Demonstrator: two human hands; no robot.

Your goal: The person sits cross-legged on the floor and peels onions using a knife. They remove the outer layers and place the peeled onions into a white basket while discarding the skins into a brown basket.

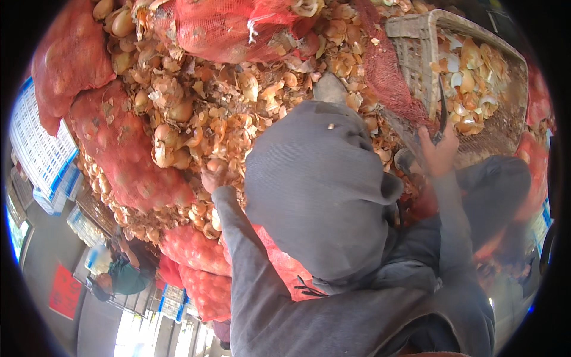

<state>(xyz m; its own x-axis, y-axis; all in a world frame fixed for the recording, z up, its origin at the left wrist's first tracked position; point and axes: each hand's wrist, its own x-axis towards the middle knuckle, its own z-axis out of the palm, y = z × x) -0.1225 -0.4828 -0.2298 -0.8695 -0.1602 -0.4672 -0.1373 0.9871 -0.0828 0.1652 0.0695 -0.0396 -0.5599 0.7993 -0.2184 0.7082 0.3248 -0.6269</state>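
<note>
My left hand (212,179) reaches into the heap of onions and loose skins, its fingers around a brown onion (217,165). On the other side, my right hand (439,149) grips a cutting tool with a narrow dark blade (443,102) pointing up and away from me. Motion blurs the area beside that hand, so the tool's exact kind is unclear. Between my arms is my grey-clothed knee (316,187), with the toe of a shoe (330,88) beyond it. Dry onion skins (223,127) cover the ground around the left hand.
A dirty plastic crate (433,58) holding onion skins tilts at upper right. Red mesh sacks of onions (129,147) lie left, with another sack (223,31) ahead. White-and-blue crates (42,138) stand far left. A person in a green top (127,276) is at lower left.
</note>
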